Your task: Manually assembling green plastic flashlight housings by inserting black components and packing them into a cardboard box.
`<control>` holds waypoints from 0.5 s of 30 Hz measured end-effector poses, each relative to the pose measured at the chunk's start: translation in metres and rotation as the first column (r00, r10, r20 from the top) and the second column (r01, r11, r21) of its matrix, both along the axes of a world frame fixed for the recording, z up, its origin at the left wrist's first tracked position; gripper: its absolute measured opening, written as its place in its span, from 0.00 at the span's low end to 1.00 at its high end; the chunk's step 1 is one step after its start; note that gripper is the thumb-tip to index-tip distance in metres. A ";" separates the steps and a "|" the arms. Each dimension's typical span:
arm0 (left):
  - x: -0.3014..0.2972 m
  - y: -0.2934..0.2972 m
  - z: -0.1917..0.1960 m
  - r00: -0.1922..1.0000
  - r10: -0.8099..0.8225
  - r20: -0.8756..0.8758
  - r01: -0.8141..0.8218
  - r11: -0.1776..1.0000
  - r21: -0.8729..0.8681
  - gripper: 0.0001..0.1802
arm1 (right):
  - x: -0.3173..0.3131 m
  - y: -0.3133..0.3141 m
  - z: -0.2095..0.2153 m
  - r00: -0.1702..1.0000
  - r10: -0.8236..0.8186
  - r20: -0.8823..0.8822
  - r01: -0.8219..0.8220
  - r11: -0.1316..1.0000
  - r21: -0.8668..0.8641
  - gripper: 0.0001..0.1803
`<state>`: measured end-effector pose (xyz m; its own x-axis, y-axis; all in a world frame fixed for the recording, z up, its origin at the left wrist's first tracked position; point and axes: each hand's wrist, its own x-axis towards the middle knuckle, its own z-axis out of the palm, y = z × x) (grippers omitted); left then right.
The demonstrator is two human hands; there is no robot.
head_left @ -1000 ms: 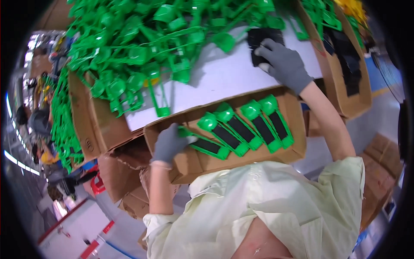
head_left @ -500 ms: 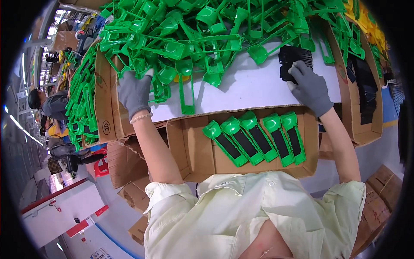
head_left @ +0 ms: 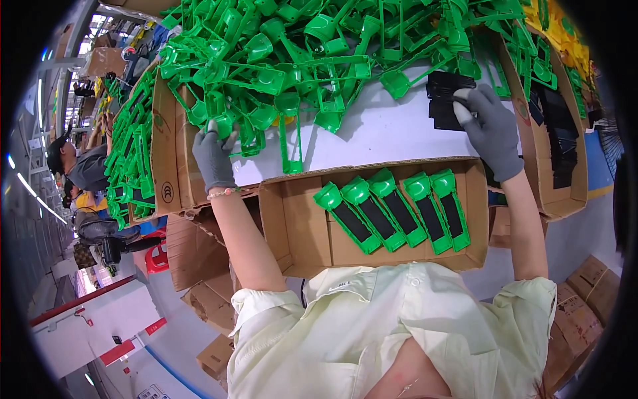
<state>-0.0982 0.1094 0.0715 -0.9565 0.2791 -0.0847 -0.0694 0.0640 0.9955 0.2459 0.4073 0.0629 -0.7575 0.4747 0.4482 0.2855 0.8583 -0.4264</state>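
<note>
My left hand [head_left: 214, 157], in a grey glove, is at the near left edge of a heap of green plastic frames [head_left: 266, 46]. Its fingers close on a green plastic frame [head_left: 224, 124] there; part of the grip is hidden. At the right, my gloved right hand [head_left: 493, 132] has thumb and forefinger bent at the edge of a small stack of black strips [head_left: 444, 113], pinching a strip. Below, an open cardboard box [head_left: 312, 256] holds several green frames [head_left: 399, 216] with black strips fitted in them, lying side by side.
A white work surface [head_left: 385, 136] lies between heap and box. Cardboard cartons stand at both sides, the left with green parts [head_left: 133, 159], the right with black strips [head_left: 557, 136]. Yellow parts [head_left: 565, 40] are piled at the far right. Another person [head_left: 83, 163] sits at the left.
My left hand has drawn back slightly from the heap, toward me and to the right. The right hand has shifted right and a little nearer, and the black strips are spread differently.
</note>
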 end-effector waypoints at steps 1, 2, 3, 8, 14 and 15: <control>-0.003 -0.005 0.000 1.000 0.003 -0.002 -0.003 1.000 0.001 0.13 | 0.001 -0.003 0.007 0.997 -0.009 -0.082 -0.001 0.993 -0.121 0.08; 0.002 -0.001 0.011 0.997 0.074 -0.014 -0.073 0.994 0.079 0.12 | 0.003 -0.006 0.009 0.997 -0.010 -0.082 0.000 0.993 -0.121 0.08; 0.006 0.000 0.018 0.989 0.147 -0.021 -0.142 0.977 0.157 0.12 | 0.005 -0.008 0.011 0.983 -0.019 -0.183 -0.018 0.979 -0.203 0.07; 0.015 0.001 0.069 0.923 0.133 -0.362 -0.147 0.989 -0.010 0.12 | 0.016 -0.024 0.022 0.952 -0.165 -0.260 0.086 0.953 -0.290 0.08; 0.033 -0.002 0.078 0.597 0.023 -0.802 -0.422 0.859 -0.289 0.15 | 0.018 -0.039 0.024 0.918 -0.190 -0.349 -0.083 0.766 -0.638 0.13; 0.026 -0.013 0.071 0.373 -0.098 -0.923 -0.575 0.756 -0.313 0.15 | 0.016 -0.045 0.030 0.917 -0.204 -0.342 -0.084 0.740 -0.667 0.13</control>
